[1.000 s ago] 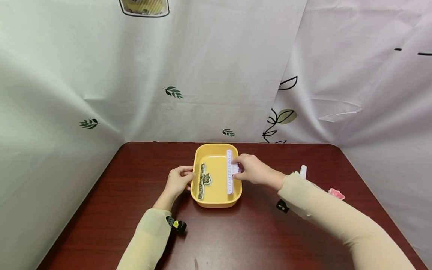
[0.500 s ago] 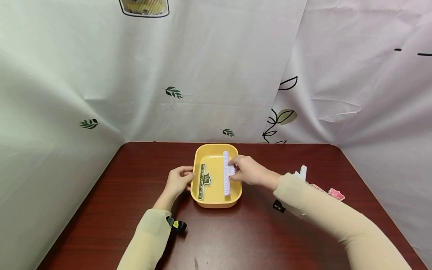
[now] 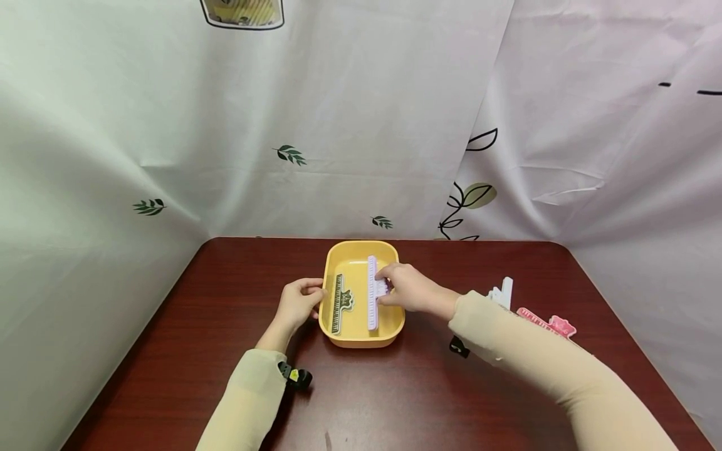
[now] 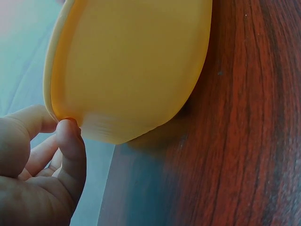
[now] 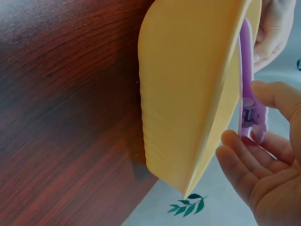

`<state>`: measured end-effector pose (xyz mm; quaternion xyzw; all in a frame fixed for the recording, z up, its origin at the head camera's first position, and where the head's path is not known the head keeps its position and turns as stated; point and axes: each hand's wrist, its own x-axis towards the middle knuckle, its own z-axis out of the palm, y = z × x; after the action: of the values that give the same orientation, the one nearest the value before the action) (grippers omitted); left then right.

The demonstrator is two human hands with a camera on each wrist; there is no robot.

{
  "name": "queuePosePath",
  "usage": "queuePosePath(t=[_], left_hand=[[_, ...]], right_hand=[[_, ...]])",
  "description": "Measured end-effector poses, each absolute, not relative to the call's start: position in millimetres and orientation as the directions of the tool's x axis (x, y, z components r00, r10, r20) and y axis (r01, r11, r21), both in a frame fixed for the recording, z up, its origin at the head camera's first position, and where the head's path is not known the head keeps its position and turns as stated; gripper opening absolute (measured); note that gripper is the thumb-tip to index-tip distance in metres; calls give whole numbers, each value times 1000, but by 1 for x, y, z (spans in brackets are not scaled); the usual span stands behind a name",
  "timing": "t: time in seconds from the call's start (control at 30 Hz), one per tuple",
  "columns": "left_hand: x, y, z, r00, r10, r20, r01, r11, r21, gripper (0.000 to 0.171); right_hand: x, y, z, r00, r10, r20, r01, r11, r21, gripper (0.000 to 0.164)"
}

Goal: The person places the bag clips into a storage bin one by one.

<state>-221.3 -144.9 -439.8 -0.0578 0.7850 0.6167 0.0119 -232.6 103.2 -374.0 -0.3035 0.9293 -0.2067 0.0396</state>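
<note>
A yellow plastic tray (image 3: 361,343) stands on the table, deep-walled with rounded corners. My left hand (image 3: 296,302) pinches its left rim between thumb and fingers; the left wrist view shows the thumb (image 4: 70,141) at the rim. My right hand (image 3: 414,288) reaches over the tray's right side and holds a light purple clip (image 3: 372,294) with a long toothed bar by its handle. A small spring shows in the purple clip (image 5: 247,70) in the right wrist view. Inside the tray, along the left wall, lies a black and white clip (image 3: 337,304) of the same shape.
To the right, partly behind my right sleeve (image 3: 507,332), lie a white clip (image 3: 506,293) and a pink clip (image 3: 560,326). The dark red-brown table (image 3: 361,401) ends at the back against a white cloth (image 3: 350,125) with leaf prints.
My right hand has moved left with the purple clip, from the tray's right wall toward its middle. More of the pink and white clips shows past the sleeve. The left hand stays put.
</note>
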Motion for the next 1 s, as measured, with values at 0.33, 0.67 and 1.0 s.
queuePosePath(t=[0.33,0.67,1.0], left_hand=[[-221,-146,-439,-994,-69,-89,-103,240,965,35],[-221,-146,-438,-994,-61,-95,-107,236,966,36],[-221,-145,-439,-994,-67,-90,-104,243,964,36]], right_hand=[[-231,95,-376,-819,-574,24,-524,730,-438,47],[-233,88,-381,-822,-569,11,-519,741,-426,46],[-236,78,-387,-835,-550,-21,-492,764,-418,45]])
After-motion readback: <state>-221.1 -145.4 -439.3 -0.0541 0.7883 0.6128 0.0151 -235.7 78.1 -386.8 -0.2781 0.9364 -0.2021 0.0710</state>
